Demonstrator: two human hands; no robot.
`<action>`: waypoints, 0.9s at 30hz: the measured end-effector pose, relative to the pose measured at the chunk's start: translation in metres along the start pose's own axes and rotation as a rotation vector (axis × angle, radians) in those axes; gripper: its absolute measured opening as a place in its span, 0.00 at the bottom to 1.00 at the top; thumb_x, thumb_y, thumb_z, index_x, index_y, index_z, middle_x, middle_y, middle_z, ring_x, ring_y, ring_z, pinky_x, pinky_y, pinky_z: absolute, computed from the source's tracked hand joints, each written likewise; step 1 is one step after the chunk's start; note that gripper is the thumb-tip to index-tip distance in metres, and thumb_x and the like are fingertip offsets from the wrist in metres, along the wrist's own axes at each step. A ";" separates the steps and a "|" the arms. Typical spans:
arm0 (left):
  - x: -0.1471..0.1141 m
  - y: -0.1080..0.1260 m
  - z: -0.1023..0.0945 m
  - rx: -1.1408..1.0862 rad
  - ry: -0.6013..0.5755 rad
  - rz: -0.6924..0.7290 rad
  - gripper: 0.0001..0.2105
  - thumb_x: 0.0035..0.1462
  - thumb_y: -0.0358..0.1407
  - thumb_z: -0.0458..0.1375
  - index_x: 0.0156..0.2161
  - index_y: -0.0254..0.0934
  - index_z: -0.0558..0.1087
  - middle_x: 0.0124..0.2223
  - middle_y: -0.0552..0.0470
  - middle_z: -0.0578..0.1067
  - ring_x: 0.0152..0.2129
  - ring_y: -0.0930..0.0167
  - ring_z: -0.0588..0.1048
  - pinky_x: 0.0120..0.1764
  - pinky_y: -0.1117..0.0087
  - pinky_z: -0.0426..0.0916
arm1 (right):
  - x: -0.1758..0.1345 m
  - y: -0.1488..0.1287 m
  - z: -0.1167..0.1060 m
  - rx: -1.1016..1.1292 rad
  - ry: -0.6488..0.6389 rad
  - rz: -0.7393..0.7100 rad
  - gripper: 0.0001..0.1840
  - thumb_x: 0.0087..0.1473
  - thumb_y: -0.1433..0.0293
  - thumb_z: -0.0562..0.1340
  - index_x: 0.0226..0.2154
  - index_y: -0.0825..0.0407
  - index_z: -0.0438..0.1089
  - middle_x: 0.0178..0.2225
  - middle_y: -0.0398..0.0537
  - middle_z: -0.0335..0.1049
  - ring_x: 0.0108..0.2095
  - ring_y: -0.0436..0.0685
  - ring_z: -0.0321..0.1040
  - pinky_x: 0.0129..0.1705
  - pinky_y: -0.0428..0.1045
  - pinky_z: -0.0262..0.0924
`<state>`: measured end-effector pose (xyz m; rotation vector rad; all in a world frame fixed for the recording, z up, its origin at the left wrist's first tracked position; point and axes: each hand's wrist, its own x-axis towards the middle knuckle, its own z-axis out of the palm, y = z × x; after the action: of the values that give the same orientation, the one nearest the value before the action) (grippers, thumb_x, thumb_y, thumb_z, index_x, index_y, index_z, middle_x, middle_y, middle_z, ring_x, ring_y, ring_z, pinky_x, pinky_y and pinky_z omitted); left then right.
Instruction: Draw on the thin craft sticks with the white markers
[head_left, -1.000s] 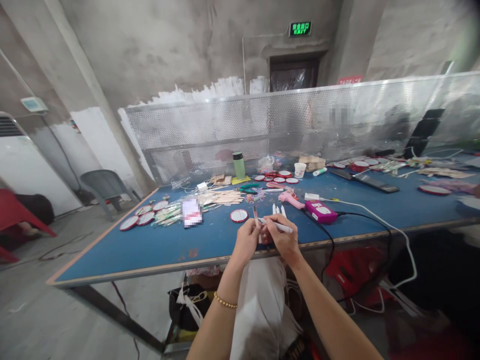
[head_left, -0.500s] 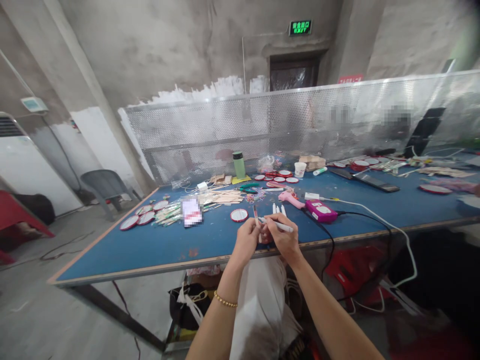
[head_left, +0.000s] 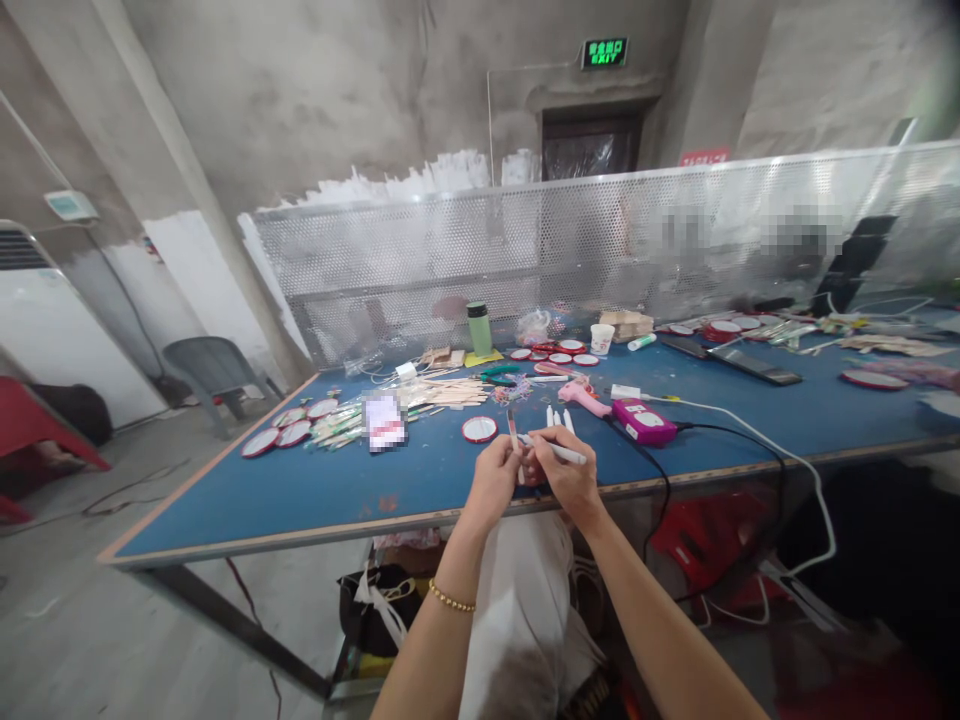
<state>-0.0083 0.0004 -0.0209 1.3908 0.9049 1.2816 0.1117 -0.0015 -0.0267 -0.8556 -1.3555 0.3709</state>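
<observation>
Close to the table's front edge, my left hand (head_left: 495,478) is closed round a flat wooden stick (head_left: 512,424) that stands upright, with a dark reddish patch near its top. My right hand (head_left: 568,468) grips a white marker (head_left: 571,455) in a writing hold, its tip end touching or close to the stick. The fingers of both hands meet, so the exact contact is hidden. Just beyond my right hand lie several white markers (head_left: 558,417). A round white disc with a red rim (head_left: 479,430) rests left of the stick.
A pink glue gun (head_left: 585,398) and a magenta box (head_left: 643,422) with cables lie to the right. Wooden sticks (head_left: 454,391), a blurred card (head_left: 385,421) and red-rimmed discs (head_left: 260,443) are leftward. Behind stand a green bottle (head_left: 478,329), a paper cup (head_left: 601,339) and a mesh divider (head_left: 420,260).
The view has shifted very slightly. Both hands keep the same pose, with the marker still held against or near the stick.
</observation>
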 end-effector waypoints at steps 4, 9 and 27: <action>-0.001 0.004 0.001 -0.001 0.001 -0.032 0.16 0.47 0.47 0.61 0.29 0.35 0.66 0.24 0.56 0.69 0.21 0.74 0.68 0.25 0.73 0.66 | 0.000 0.000 -0.001 -0.006 0.014 -0.023 0.08 0.54 0.68 0.59 0.27 0.51 0.73 0.21 0.42 0.73 0.20 0.50 0.69 0.24 0.44 0.65; 0.003 -0.003 -0.002 0.052 0.000 -0.037 0.17 0.48 0.49 0.59 0.27 0.36 0.65 0.23 0.57 0.67 0.20 0.75 0.66 0.26 0.72 0.66 | -0.001 -0.001 -0.001 0.032 0.018 -0.014 0.08 0.54 0.68 0.59 0.28 0.51 0.73 0.20 0.42 0.73 0.20 0.51 0.70 0.24 0.44 0.66; 0.005 -0.010 -0.006 0.275 0.029 0.083 0.16 0.55 0.47 0.56 0.26 0.36 0.66 0.24 0.55 0.68 0.23 0.74 0.65 0.27 0.74 0.61 | -0.001 0.000 0.000 0.104 -0.028 0.067 0.09 0.54 0.65 0.60 0.29 0.52 0.73 0.19 0.42 0.71 0.17 0.50 0.67 0.21 0.44 0.65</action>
<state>-0.0124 0.0082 -0.0302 1.6411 1.0846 1.2772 0.1114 -0.0022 -0.0277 -0.8132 -1.3242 0.5027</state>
